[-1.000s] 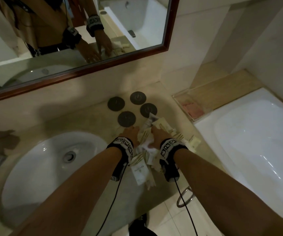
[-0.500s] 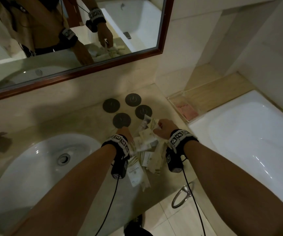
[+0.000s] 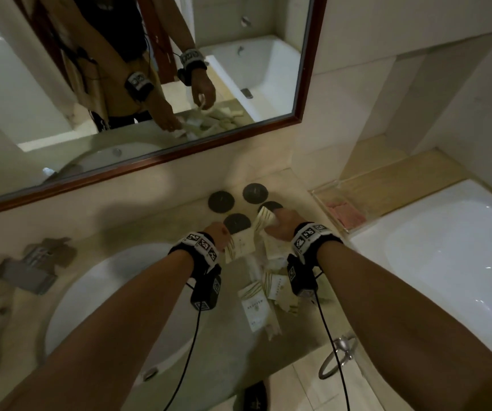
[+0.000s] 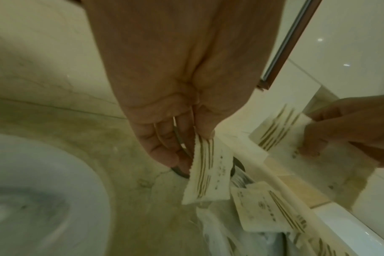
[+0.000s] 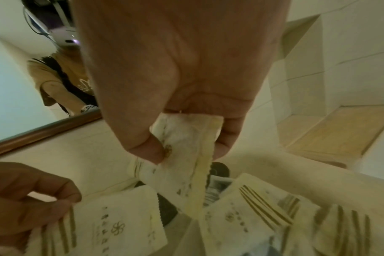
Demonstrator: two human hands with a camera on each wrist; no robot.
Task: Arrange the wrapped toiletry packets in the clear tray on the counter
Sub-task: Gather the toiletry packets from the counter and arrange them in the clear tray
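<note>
Cream toiletry packets with olive stripes lie in a loose pile (image 3: 271,289) on the counter between my forearms. My left hand (image 3: 219,232) pinches one striped packet (image 4: 208,173) by its top edge, and the packet (image 3: 240,244) hangs just above the pile. My right hand (image 3: 280,223) pinches another cream packet (image 5: 186,155) between thumb and fingers and holds it (image 3: 264,218) raised over the dark discs. The clear tray (image 3: 324,192) stands to the right, by the tub ledge, with a pink item (image 3: 345,212) lying in it. Both hands are left of the tray.
Dark round coasters (image 3: 237,203) lie on the counter beyond the pile. A white sink basin (image 3: 105,292) lies to the left, a white bathtub (image 3: 452,256) to the right. A framed mirror (image 3: 310,84) hangs behind the counter. A metal towel ring (image 3: 338,360) hangs below the counter's front edge.
Both hands came up off the pile. My right hand moved away and to the right with a packet; my left hand lifted a striped packet from the heap.
</note>
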